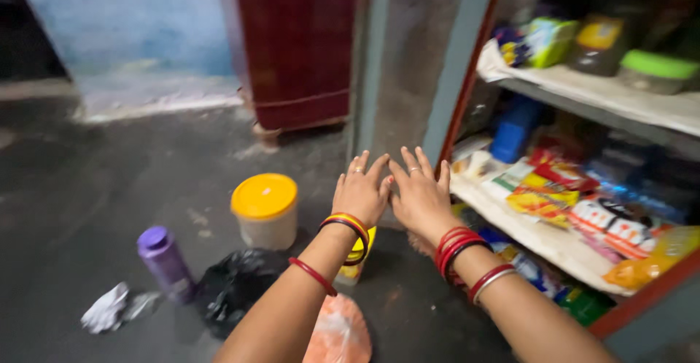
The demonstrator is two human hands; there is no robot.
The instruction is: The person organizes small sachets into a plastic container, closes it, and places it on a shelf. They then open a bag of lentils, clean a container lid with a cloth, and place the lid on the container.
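A: On the floor, what lies by your hands?
B: A purple bottle (165,262), black bag (235,288), and yellow-lidded tub (265,210).
A: And your grip?
B: Your left hand (362,192) and right hand (419,197) are spread, empty, touching, near the shelf (543,243).
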